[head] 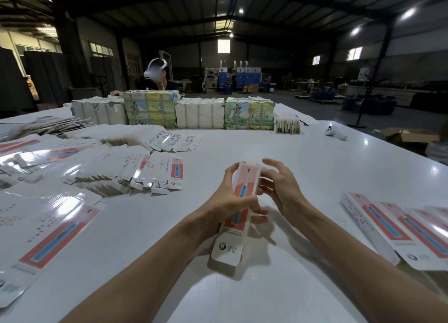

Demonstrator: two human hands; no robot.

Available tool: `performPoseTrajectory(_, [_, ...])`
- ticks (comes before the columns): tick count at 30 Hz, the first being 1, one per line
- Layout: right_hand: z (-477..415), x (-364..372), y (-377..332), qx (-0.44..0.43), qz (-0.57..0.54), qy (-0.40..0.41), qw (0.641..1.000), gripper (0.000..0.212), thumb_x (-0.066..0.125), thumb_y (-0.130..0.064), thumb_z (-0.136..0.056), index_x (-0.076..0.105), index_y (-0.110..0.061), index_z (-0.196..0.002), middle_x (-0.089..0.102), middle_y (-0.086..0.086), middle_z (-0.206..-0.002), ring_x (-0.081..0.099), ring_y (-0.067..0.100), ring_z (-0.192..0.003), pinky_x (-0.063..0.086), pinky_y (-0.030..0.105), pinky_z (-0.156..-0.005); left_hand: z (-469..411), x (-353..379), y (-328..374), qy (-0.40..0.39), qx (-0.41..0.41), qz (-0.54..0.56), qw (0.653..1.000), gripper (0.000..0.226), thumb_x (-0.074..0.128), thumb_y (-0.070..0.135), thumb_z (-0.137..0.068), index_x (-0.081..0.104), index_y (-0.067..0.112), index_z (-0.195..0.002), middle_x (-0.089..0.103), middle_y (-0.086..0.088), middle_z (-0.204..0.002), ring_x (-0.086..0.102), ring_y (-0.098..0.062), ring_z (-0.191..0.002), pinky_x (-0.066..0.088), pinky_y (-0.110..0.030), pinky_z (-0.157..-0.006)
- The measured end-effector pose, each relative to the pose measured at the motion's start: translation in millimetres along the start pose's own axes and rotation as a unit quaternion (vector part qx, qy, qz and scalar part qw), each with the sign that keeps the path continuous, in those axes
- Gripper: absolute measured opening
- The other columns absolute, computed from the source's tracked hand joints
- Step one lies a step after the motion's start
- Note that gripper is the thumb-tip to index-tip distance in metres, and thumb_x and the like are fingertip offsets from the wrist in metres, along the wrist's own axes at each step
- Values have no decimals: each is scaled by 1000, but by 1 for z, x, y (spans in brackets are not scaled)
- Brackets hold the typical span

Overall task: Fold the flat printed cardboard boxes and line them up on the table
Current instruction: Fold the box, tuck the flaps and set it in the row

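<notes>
I hold a long narrow printed box (238, 216), white with a pink and blue panel, above the middle of the white table (303, 167). My left hand (229, 201) grips its left side with fingers curled round it. My right hand (278, 189) curls around the far right edge near the top end. The near end flap hangs open toward me. Folded boxes (397, 225) lie side by side at the right. Flat unfolded boxes (150, 172) lie fanned in stacks at the left.
More flat sheets (46, 228) cover the near left. Wrapped bundles of packs (201, 113) stand in a row along the far edge, with a person seated behind them. A white controller (335, 132) lies at the far right.
</notes>
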State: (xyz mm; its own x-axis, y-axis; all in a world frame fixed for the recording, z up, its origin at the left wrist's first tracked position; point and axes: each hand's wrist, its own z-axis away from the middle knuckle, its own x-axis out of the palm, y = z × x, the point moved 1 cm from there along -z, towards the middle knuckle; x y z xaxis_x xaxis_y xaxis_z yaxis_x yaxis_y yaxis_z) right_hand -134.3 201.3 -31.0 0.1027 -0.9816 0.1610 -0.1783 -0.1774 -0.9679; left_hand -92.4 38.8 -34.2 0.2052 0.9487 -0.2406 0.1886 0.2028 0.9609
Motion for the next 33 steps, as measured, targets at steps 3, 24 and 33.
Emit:
performPoseTrajectory(3, [0, -4, -2, 9, 5, -31, 999, 23, 56, -16, -107, 63, -13, -128, 79, 9, -98, 76, 30, -99, 63, 34, -77, 1, 0, -1, -8, 2, -10, 1000, 97, 82, 34, -71, 23, 49, -146, 57, 3, -124, 72, -23, -103, 61, -22, -72])
performPoseTrajectory(24, [4, -6, -16, -4, 11, -52, 999, 33, 61, -32, -105, 73, -2, -113, 77, 14, -112, 77, 32, -102, 64, 39, -79, 5, -2, 2, -48, -17, -27, 998, 98, 78, 35, -75, 16, 48, -150, 62, -6, -127, 78, -17, -89, 61, -22, -71])
performPoseTrajectory(33, [2, -12, -19, 87, -50, 3, 995, 11, 68, -6, -98, 76, 0, -103, 76, 15, -91, 78, 30, -92, 65, 42, -71, 6, 2, 0, -53, -8, -47, 997, 104, 83, 27, -78, 11, 53, -148, 57, -10, -128, 77, -25, -94, 62, -26, -72])
